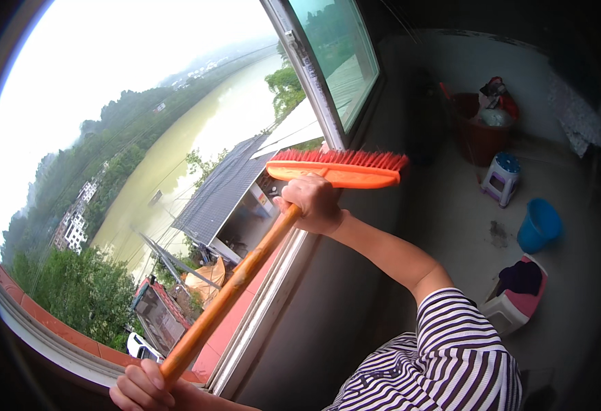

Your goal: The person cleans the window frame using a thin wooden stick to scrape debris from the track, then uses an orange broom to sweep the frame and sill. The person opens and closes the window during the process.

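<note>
An orange broom with a wooden handle (233, 290) slants across the view, its brush head (334, 172) uppermost and its red bristles pointing up. Close below the head, my right hand (313, 205) is wrapped around the handle. My left hand (143, 388) grips the handle's lower end at the bottom left. The broom passes in front of an open window, above its pale metal sill track (259, 313). The bristles overlap the foot of the upright window frame (313, 77) in view; whether they touch it cannot be told.
A sliding glass pane (339, 56) stands beyond the frame. Outside lie a tiled ledge, a grey roof (221, 190), a river and trees. On the dim floor at right are a red tub (480, 136), a plastic stool (502, 180), a blue bucket (538, 226) and a white container (508, 313) with cloth.
</note>
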Demonstrator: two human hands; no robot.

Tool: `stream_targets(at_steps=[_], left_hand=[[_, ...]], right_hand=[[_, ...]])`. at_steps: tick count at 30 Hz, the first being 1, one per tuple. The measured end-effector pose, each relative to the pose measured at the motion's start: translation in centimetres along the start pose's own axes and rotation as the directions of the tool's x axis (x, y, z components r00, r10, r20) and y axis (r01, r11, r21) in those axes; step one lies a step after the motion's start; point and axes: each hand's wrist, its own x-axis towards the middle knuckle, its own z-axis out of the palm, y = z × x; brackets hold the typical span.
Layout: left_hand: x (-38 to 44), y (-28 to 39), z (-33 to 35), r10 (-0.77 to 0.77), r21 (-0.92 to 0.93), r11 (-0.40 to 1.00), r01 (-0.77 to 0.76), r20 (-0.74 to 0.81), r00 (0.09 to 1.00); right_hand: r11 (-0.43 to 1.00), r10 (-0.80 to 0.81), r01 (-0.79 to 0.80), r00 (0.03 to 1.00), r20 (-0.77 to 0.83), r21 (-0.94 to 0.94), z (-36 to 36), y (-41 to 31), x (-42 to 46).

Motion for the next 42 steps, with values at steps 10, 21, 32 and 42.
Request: stream_targets(at_steps=[10, 21, 32, 42], left_hand=[[-7.0, -8.8, 1.1, -0.241, -0.222, 0.879, 0.421, 0.555, 0.796], [-16.6, -18.7, 6.5, -0.664, 0.212, 0.739, 0.639, 0.385, 0.641], [-27.8, -28.4, 14.2, -0.847, 0.500, 0.450, 0.740, 0.501, 0.177], [-36.8, -31.2, 15.7, -0.752, 0.733, 0.353, 0.582, 0.592, -0.289]], right_hand=[[0.860, 0.485, -0.355, 0.793, 0.370, -0.366, -14.5, -4.3, -15.9], [0.671, 0.740, -0.607, 0.503, 0.447, -0.426, -16.6, -3.3, -30.8], [0.204, 0.979, -0.728, 0.131, 0.159, -0.655, -27.1, 3.7, -36.5], [-0.051, 0.980, -0.819, 0.069, -0.186, -0.572, -37.6, 3.8, -45.0]])
